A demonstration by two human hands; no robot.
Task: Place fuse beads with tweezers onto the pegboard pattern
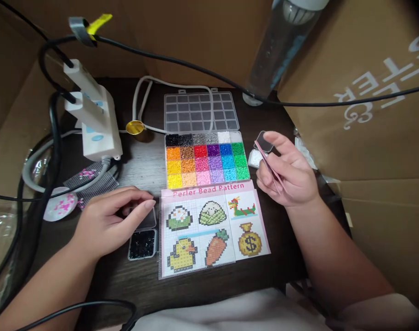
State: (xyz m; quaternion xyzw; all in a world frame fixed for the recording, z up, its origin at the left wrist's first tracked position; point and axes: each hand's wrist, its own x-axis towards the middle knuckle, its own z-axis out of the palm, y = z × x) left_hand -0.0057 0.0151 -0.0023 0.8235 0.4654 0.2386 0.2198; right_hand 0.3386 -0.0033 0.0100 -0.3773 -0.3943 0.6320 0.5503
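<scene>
I read the pink tweezers (268, 164) as gripped in the right hand (288, 174), its fingers curled tight, just beside the bead box (209, 174). Colours sit sorted; beads placed on the pattern sheet (263, 220), or what's left, I can't tell. The left hand (111, 218) (loosely curled, hold hidden) is near the black beads (142, 243).

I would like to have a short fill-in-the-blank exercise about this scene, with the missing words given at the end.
1. The right hand holds pink ____.
2. The small box just below the left hand in the picture contains ____ beads.
3. On the pattern sheet, the animal to the left of the carrot is a ____.
4. In the bead case, the beads immediately right of the red beads are ____.

Missing words: tweezers; black; duck; purple.
</scene>
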